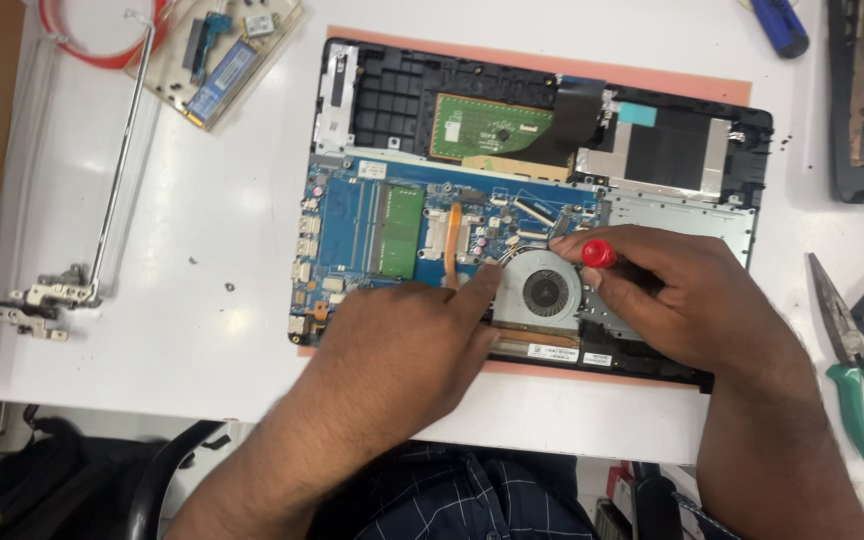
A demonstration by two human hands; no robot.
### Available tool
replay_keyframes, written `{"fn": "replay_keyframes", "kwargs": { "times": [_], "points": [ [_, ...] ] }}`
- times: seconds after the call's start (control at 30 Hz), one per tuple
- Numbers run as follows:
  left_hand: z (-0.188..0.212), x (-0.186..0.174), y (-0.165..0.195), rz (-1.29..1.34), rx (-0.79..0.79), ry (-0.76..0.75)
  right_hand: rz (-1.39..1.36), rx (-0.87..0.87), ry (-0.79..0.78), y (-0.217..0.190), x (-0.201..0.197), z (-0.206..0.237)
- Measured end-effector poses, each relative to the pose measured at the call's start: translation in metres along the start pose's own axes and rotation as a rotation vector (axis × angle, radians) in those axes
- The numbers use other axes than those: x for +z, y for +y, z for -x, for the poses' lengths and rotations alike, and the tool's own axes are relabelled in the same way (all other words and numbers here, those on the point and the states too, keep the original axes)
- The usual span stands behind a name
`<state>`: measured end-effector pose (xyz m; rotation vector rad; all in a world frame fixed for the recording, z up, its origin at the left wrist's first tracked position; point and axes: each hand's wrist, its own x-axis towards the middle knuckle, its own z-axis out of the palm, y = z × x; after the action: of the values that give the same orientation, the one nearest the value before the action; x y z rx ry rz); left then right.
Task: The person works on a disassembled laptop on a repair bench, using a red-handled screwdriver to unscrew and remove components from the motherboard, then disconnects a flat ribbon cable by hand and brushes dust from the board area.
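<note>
- Laptop [652,215] lies opened on its back under both my hands, black plastic shell around a blue circuit board [352,215].
- Round fan [544,292] with dark blades sits between my hands, a copper pipe [451,245] beside my left fingertip.
- My left hand [407,335] rests flat, forefinger stretched, fingers loosely together.
- My right hand [667,290] has its fingers pinched on a red-capped screwdriver [598,253].
- Green-handled pliers [857,365] lie right of my right hand.

Screwdriver [599,253]: red-handled, upright in my grip beside the fan.
Fan [544,292]: round, grey, seated in the opened laptop [512,210].
</note>
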<state>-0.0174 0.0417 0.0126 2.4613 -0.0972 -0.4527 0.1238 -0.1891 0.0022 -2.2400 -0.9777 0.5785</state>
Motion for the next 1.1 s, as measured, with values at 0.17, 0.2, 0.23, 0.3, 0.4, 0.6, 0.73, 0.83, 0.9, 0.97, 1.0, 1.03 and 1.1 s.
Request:
{"fn": "replay_keyframes", "kwargs": {
  "times": [0.17, 0.2, 0.23, 0.3, 0.4, 0.6, 0.73, 0.83, 0.9, 0.97, 1.0, 1.03, 1.1],
  "points": [
    [0.001, 0.017, 0.003, 0.158, -0.016, 0.074, 0.055, 0.119, -0.016, -0.002, 0.001, -0.002],
    [0.001, 0.018, 0.004, 0.197, -0.03, 0.059, 0.056, 0.139, -0.012, -0.002, 0.0, -0.003],
    [0.0, 0.019, 0.006, 0.208, -0.048, 0.049, 0.043, 0.14, -0.012, -0.002, 0.0, -0.003],
    [-0.001, 0.02, 0.008, 0.226, -0.084, 0.031, 0.017, 0.142, -0.009, -0.002, 0.0, -0.003],
    [0.004, 0.021, 0.013, 0.308, -0.121, -0.005, 0.022, 0.122, 0.007, 0.001, 0.002, -0.001],
    [0.007, 0.02, 0.02, 0.451, -0.157, -0.159, 0.071, 0.025, 0.06, 0.012, -0.002, 0.004],
    [0.006, 0.018, 0.019, 0.527, -0.123, -0.132, 0.037, 0.037, 0.037, 0.013, -0.011, 0.006],
    [0.0, 0.016, 0.015, 0.56, -0.115, -0.198, 0.061, 0.079, -0.023, 0.008, -0.014, 0.002],
    [0.0, 0.016, 0.015, 0.535, -0.08, -0.205, 0.124, 0.08, -0.077, 0.001, -0.013, -0.003],
    [0.0, 0.016, 0.014, 0.554, -0.067, -0.223, 0.171, 0.078, -0.126, -0.005, -0.01, -0.011],
    [0.0, 0.016, 0.013, 0.562, -0.059, -0.232, 0.196, 0.077, -0.149, -0.008, -0.009, -0.015],
    [0.0, 0.016, 0.012, 0.563, -0.055, -0.233, 0.254, 0.078, -0.186, -0.011, -0.009, -0.02],
    [-0.001, 0.017, 0.013, 0.576, -0.046, -0.24, 0.374, 0.088, -0.269, -0.015, -0.01, -0.027]
  ]
}}
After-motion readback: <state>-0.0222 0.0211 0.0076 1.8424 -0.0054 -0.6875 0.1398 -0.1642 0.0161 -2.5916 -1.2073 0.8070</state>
